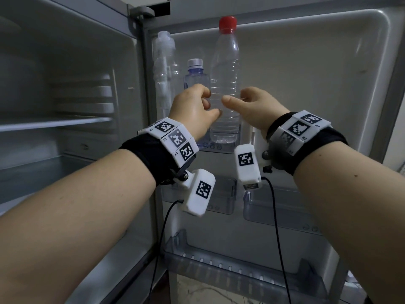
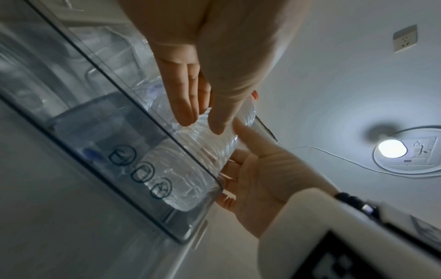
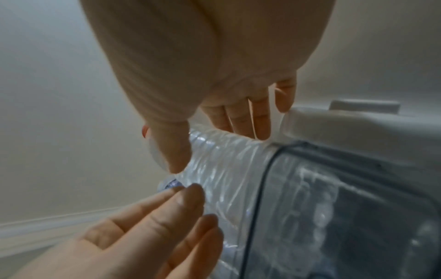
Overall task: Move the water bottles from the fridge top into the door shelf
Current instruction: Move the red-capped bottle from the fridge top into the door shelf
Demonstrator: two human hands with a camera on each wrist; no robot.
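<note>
Between both hands, red-cap bottle (image 1: 224,84) stands upright in top door shelf (image 1: 221,148), base seated inside the clear shelf wall, approx. centre of the fridge door. Left hand (image 1: 192,108) sits at bottle's left side, mid-body; fingers loosely bent, thumb tip near the ribbed wall. Left wrist view shows fingers (image 2: 188,105) nearly straight, tips at the ribs, no wrap round the bottle; contact vs. small gap: cannot tell. Right hand (image 1: 252,108) mirrors it on bottle's right side, thumb pointing toward bottle, fingers behind it. Right wrist view: fingers (image 3: 260,119) relaxed and extended past the ribbed body, thumb beside it, not clamped. Both hands read as relaxed, holding nothing firmly. Beyond left hand, blue-tint bottle (image 1: 195,77) w/ grey cap stands in same shelf, just beside red-cap bottle. Further left of that, a taller clear bottle (image 1: 164,69) stands against the door edge, partly crumpled. Below both wrists, two smaller door bins (image 1: 282,211) and a long bottom rack (image 1: 241,266). Left of left forearm, fridge interior w/ shelves (image 1: 54,123). Wrist bands w/ coded tags (image 1: 173,139) and cabled camera units on both arms. Left wrist view also shows ceiling lamp (image 2: 391,149) and wall socket (image 2: 405,38).
</note>
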